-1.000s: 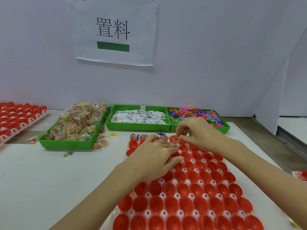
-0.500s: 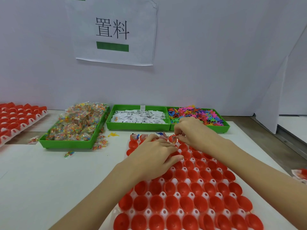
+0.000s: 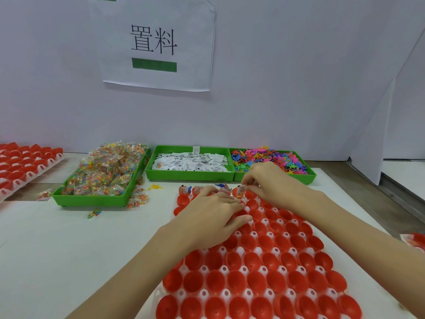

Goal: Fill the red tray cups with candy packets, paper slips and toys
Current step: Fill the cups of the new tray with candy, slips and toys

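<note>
1. Crinkly film candy packet [image 3: 240, 191]: pinched in right hand [image 3: 268, 180] grip over far-row cup of red tray [image 3: 264, 268].
2. Light, slippery; best pinched at sealed edge.
3. Left hand [image 3: 208, 217] grip curled, probably holding spare pieces; hidden.

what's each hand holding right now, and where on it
The right hand pinches a small candy packet by its top edge, above the red tray. The left hand rests on the cups; nothing visibly held.

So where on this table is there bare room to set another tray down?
The widest bare patch of white table lies left of the red cup tray, in front of the candy bin, with one stray packet. The far strip is crowded: slip bin, toy bin, both hands over the tray's far rows.
</note>
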`<state>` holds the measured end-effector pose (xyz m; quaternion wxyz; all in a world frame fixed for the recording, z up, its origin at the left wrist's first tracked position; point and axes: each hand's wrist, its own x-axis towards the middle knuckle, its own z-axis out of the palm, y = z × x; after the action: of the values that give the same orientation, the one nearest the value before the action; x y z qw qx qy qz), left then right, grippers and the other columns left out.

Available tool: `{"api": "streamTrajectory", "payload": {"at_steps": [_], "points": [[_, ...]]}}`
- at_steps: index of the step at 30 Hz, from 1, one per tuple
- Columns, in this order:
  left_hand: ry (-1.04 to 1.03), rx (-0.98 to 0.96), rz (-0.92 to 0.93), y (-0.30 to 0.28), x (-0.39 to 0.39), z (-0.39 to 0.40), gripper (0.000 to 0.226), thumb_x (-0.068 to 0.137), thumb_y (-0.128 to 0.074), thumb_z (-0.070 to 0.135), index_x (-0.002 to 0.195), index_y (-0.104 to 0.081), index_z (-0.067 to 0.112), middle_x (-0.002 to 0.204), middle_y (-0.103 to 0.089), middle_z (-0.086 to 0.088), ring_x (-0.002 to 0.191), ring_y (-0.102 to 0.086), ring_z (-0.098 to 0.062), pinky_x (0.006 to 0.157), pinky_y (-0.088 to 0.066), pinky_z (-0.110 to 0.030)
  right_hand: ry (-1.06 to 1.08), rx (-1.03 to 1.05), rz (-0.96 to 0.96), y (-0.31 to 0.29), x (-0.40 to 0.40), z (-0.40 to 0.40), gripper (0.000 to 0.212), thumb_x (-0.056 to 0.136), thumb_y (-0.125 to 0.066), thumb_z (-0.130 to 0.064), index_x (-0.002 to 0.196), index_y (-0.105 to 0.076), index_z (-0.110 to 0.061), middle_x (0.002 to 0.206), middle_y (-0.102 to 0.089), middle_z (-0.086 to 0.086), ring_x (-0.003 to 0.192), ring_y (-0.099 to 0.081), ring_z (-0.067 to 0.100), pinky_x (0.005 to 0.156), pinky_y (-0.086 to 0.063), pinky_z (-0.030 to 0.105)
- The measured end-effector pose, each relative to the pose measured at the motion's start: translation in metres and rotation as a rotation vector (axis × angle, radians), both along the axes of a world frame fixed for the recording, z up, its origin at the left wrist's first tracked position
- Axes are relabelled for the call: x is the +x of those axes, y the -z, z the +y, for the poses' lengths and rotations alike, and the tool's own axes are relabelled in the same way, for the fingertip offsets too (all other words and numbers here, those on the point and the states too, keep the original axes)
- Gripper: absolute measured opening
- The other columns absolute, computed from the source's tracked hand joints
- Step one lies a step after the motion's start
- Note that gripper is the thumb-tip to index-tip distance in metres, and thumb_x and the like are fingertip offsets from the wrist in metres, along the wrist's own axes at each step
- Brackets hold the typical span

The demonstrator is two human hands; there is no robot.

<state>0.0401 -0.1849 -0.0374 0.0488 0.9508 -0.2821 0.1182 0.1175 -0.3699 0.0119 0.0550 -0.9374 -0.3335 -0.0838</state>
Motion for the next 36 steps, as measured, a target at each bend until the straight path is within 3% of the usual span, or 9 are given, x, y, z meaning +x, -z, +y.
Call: {"api": "streamTrajectory", "payload": {"at_steps": [3, 8, 16, 19, 22, 26, 30, 32, 36], "points": [[-0.002, -0.005, 0.005, -0.001, 0.000, 0.000, 0.057, 0.106, -0.025, 0.060, 0.144, -0.057, 0.031, 0.149, -0.056, 0.013, 0.143, -0.042, -0.008, 0.114, -0.014, -0.030, 0.001, 0.061, 0.017, 0.000, 0.000, -0.002, 0.020, 0.096, -0.069, -0.025, 0.113, -0.072, -0.014, 0.097, -0.076, -0.002, 0.088, -0.068, 0.009, 0.088, -0.052, 0.022], [-0.001, -0.001, 0.005, 0.000, 0.000, 0.000, 0.056, 0.106, -0.025, 0.059, 0.141, -0.059, 0.031, 0.148, -0.057, 0.014, 0.141, -0.044, -0.006, 0.114, -0.016, -0.031, -0.031, 0.076, 0.079, 0.002, 0.001, -0.004, 0.020, 0.095, -0.070, -0.024, 0.113, -0.077, -0.017, 0.103, -0.075, -0.005, 0.080, -0.061, -0.001, 0.067, -0.042, 0.005], [-0.001, 0.001, -0.002, 0.000, 0.001, 0.001, 0.053, 0.107, -0.027, 0.057, 0.137, -0.061, 0.030, 0.146, -0.059, 0.015, 0.140, -0.045, -0.006, 0.112, -0.013, -0.029, -0.017, 0.039, 0.089, 0.004, 0.010, 0.003, 0.014, 0.093, -0.074, -0.026, 0.105, -0.075, -0.021, 0.098, -0.073, -0.007, 0.082, -0.058, 0.000, 0.078, -0.050, 0.021], [0.004, 0.005, 0.008, -0.001, 0.002, 0.001, 0.052, 0.108, -0.026, 0.055, 0.137, -0.061, 0.030, 0.145, -0.058, 0.016, 0.139, -0.044, -0.004, 0.112, -0.011, -0.027, -0.032, -0.028, 0.138, 0.001, 0.018, 0.006, 0.025, 0.095, -0.071, -0.026, 0.120, -0.072, -0.022, 0.105, -0.073, -0.005, 0.093, -0.064, 0.007, 0.079, -0.047, 0.017], [0.005, -0.003, 0.031, -0.002, 0.002, 0.002, 0.051, 0.109, -0.026, 0.053, 0.136, -0.061, 0.030, 0.145, -0.058, 0.016, 0.139, -0.044, -0.003, 0.111, -0.011, -0.027, -0.064, -0.093, 0.225, -0.003, 0.023, 0.010, 0.031, 0.095, -0.066, -0.024, 0.125, -0.072, -0.029, 0.111, -0.073, -0.002, 0.099, -0.066, 0.006, 0.090, -0.054, 0.025], [0.007, -0.014, 0.044, -0.002, 0.002, 0.002, 0.051, 0.109, -0.025, 0.052, 0.136, -0.061, 0.029, 0.145, -0.059, 0.015, 0.139, -0.044, -0.004, 0.110, -0.011, -0.028, -0.063, -0.087, 0.361, -0.006, 0.031, 0.012, 0.033, 0.090, -0.065, -0.022, 0.120, -0.074, -0.034, 0.117, -0.071, 0.000, 0.057, -0.056, -0.019, 0.056, -0.043, 0.008], [0.008, -0.013, 0.054, -0.003, 0.002, 0.002, 0.051, 0.109, -0.024, 0.052, 0.135, -0.061, 0.030, 0.144, -0.059, 0.016, 0.138, -0.045, -0.005, 0.110, -0.010, -0.028, -0.041, -0.104, 0.382, -0.010, 0.036, 0.013, 0.020, 0.088, -0.072, -0.029, 0.107, -0.078, -0.030, 0.103, -0.073, 0.002, 0.076, -0.066, 0.011, 0.065, -0.054, 0.028], [0.006, -0.011, 0.052, -0.003, 0.002, 0.002, 0.050, 0.109, -0.024, 0.051, 0.135, -0.061, 0.029, 0.143, -0.060, 0.014, 0.138, -0.046, -0.007, 0.109, -0.012, -0.028, -0.028, -0.082, 0.396, -0.009, 0.038, 0.012, 0.016, 0.087, -0.074, -0.030, 0.103, -0.077, -0.028, 0.093, -0.071, -0.010, 0.079, -0.064, 0.006, 0.064, -0.046, 0.019], [0.005, -0.001, 0.059, -0.004, 0.002, 0.002, 0.051, 0.109, -0.024, 0.052, 0.136, -0.060, 0.029, 0.143, -0.060, 0.013, 0.137, -0.047, -0.009, 0.110, -0.014, -0.031, -0.006, -0.047, 0.416, -0.004, 0.040, 0.015, 0.016, 0.087, -0.076, -0.032, 0.100, -0.075, -0.023, 0.086, -0.067, -0.015, 0.074, -0.060, 0.001, 0.062, -0.042, 0.013]]}}
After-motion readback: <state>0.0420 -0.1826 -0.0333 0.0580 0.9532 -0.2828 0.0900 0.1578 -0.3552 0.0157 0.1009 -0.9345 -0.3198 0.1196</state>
